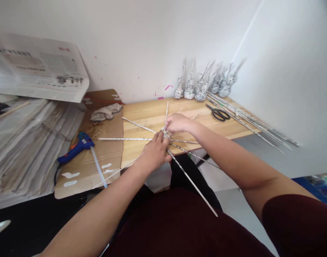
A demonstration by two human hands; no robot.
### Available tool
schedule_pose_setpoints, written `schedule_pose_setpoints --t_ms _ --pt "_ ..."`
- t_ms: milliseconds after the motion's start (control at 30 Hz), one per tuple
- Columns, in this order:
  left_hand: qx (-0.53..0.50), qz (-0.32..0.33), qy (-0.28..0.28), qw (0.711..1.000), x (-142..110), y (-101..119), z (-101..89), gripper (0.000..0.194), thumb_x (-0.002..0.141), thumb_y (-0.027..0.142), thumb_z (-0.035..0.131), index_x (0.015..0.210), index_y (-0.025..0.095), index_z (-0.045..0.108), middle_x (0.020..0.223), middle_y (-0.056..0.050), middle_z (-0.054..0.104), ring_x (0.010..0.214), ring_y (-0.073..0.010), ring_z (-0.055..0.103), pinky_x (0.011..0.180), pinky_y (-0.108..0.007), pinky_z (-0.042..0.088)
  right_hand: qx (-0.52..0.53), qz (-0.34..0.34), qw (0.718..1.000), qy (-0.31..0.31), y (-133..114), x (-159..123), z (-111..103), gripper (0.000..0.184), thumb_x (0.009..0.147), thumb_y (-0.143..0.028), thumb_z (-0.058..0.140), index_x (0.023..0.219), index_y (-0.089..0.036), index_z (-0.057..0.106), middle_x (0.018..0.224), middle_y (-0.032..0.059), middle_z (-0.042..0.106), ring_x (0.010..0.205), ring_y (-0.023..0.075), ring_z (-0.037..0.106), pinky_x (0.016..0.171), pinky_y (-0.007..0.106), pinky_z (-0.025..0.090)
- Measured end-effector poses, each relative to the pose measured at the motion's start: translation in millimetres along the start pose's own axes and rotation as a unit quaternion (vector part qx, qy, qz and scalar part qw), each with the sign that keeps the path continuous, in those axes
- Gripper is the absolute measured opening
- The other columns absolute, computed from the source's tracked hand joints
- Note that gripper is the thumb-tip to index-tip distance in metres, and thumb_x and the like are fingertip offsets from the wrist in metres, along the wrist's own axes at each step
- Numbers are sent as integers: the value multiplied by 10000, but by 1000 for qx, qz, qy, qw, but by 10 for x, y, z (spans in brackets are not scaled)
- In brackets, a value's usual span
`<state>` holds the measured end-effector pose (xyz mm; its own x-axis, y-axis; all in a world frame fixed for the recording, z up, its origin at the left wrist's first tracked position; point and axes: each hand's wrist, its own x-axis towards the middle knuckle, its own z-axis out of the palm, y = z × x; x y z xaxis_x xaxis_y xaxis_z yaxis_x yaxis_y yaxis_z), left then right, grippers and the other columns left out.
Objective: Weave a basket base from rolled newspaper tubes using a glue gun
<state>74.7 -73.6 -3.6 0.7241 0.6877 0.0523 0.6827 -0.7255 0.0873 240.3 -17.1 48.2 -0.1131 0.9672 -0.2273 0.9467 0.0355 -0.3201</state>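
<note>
Several thin rolled-newspaper sticks [126,139] cross at a small woven hub [165,135] near the table's front edge and spread out like spokes. My left hand [155,151] is closed on this hub, fingers over the top and thumb on the near side. Just above it, my right hand [178,122] pinches a stick close to the hub; its fingertips partly cover what they grip. One long stick [195,184] reaches past the table edge towards my body. Others point left, away towards the wall, and right beneath my right forearm.
A blue glue gun [79,147] lies on cardboard [96,167] at left, with a crumpled glove [106,112] behind. Stacked newspapers [32,150] stand far left. Black-handled scissors [219,113], loose paper sticks [259,126] and several woven gourd-shaped pieces [189,89] occupy the table's back right.
</note>
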Motion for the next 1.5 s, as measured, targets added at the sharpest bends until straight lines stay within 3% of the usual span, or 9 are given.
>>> schedule_pose_setpoints --t_ms 133,433,667,800,933,1033,1167,1300,1500 --pt "6 8 8 1000 16 -10 24 527 792 303 629 1262 156 443 1487 -203 407 1428 -330 334 1120 -463 379 -23 1 1000 6 -38 -55 9 234 761 -112 637 912 -189 798 925 42 779 857 173 695 680 202 446" --pt "4 6 15 1000 -2 0 29 525 792 296 647 1254 135 458 1519 -215 364 1429 -336 328 1118 -456 386 -20 -33 995 89 35 -231 221 216 781 -151 642 919 -211 797 1023 51 770 979 205 695 806 227 469" --pt "-8 -7 19 1000 -2 5 40 569 774 297 687 1263 132 446 1508 -219 391 1433 -337 335 1144 -452 364 121 17 991 54 123 -251 304 264 858 -174 576 1020 -199 783 811 20 771 736 143 710 723 206 492" --pt "-36 -11 41 998 -7 -11 54 594 761 307 712 1263 133 445 1469 -212 443 1419 -321 366 1136 -436 387 120 14 989 90 173 -264 358 244 829 -175 623 1005 -220 786 978 21 775 911 157 707 798 203 485" --pt "-23 -8 43 999 -12 -15 62 728 751 301 723 1365 105 385 1478 -218 441 1435 -327 344 1158 -437 360 95 16 990 102 156 -225 326 194 802 -167 659 947 -200 783 969 41 772 911 177 700 779 216 486" --pt "1 0 30 1000 -7 -17 74 690 809 374 678 1368 72 407 1499 -239 412 1440 -342 337 1187 -436 312 107 34 991 68 116 -185 225 183 777 -102 654 883 -176 783 924 60 773 834 174 702 716 210 491" --pt "16 13 32 999 3 -24 85 692 861 474 613 1387 75 406 1497 -229 420 1440 -335 341 1185 -437 313 236 86 968 13 87 -206 167 243 827 -108 588 973 -159 775 817 69 762 564 129 638 517 201 466" --pt "16 3 28 999 -4 -15 73 669 864 504 607 1353 77 444 1513 -229 402 1431 -335 355 1174 -433 335 277 111 954 33 129 -268 285 266 859 -156 578 1045 -170 768 754 57 743 484 116 596 452 199 441" --pt "3 -11 34 999 -35 1 67 624 867 486 608 1341 106 463 1522 -200 392 1426 -333 356 1129 -436 400 216 58 973 51 204 -284 382 254 854 -170 602 1032 -208 779 814 29 754 487 113 621 502 204 473"
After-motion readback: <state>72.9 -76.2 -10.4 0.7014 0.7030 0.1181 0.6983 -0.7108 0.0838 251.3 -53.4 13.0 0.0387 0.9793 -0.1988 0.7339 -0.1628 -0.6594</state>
